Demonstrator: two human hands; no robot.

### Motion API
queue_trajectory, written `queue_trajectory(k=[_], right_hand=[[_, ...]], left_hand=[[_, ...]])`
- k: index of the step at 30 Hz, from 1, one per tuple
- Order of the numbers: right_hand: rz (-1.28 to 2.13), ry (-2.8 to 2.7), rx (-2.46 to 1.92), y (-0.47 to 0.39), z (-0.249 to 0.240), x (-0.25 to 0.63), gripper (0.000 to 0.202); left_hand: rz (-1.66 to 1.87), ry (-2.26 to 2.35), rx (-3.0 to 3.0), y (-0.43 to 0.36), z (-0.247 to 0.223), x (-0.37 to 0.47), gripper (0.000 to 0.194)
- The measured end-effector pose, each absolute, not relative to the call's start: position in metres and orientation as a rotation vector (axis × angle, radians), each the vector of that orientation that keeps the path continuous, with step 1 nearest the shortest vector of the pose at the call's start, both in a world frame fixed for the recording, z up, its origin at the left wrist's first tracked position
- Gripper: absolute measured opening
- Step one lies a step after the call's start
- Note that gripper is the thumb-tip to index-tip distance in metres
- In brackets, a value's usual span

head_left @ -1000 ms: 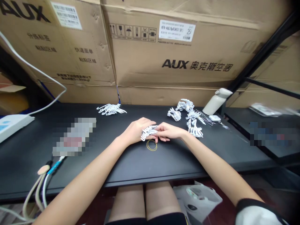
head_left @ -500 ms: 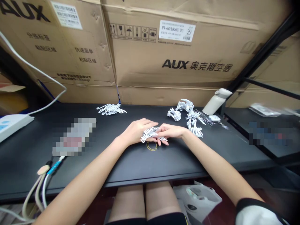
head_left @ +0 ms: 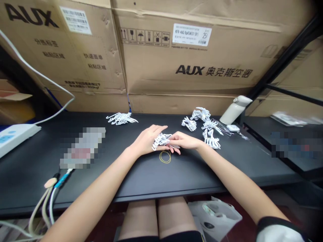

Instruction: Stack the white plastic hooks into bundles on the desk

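Note:
Between my two hands is a bunch of small white hooks. My left hand curves around the bunch from the left, its thumb below and fingers above. From the right, my right hand pinches the other end of the same bunch. A yellow rubber band lies on the black table just below my hands. Loose white hooks lie in a pile at the back left. Several bundles of white hooks sit to the right of my hands.
A cream bottle and a small white case stand and lie at the back right. On the left are a blurred flat object, cables and a white power strip. Cardboard boxes line the back edge.
The fingers of both hands have shifted slightly around the bunch, and its hooks look more gathered. The whole view has moved a little.

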State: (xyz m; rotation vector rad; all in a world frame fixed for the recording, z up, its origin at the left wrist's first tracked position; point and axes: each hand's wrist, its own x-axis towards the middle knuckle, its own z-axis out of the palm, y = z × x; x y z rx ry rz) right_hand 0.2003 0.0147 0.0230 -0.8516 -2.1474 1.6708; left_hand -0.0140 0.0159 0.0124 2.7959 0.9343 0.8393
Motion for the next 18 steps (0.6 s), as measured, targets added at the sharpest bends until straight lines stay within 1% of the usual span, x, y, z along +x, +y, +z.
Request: queue_trajectory(k=[7, 11, 14, 16, 18], right_hand=[[1.616, -2.017, -0.923, 0.019, 0.011, 0.199, 0.04], [1.576, -1.899, -0.991, 0.024, 0.005, 0.197, 0.04], [1.447, -1.793, -1.085, 0.036, 0.0, 0.195, 0.042], [1.35, -1.74, -1.13, 0.051, -0.003, 0.192, 0.042], [1.249, -1.721, -1.191, 0.068, -0.006, 0.187, 0.043]], left_hand=[[0.911, 1.072, 2.641, 0.025, -0.001, -0.018, 0.085], [0.889, 1.208, 2.511, 0.029, -0.008, -0.023, 0.098], [0.791, 1.418, 2.368, 0.031, -0.012, -0.026, 0.107], [0.71, 1.534, 2.307, 0.032, -0.012, -0.026, 0.105], [0.661, 1.608, 2.292, 0.031, -0.011, -0.026, 0.097]])
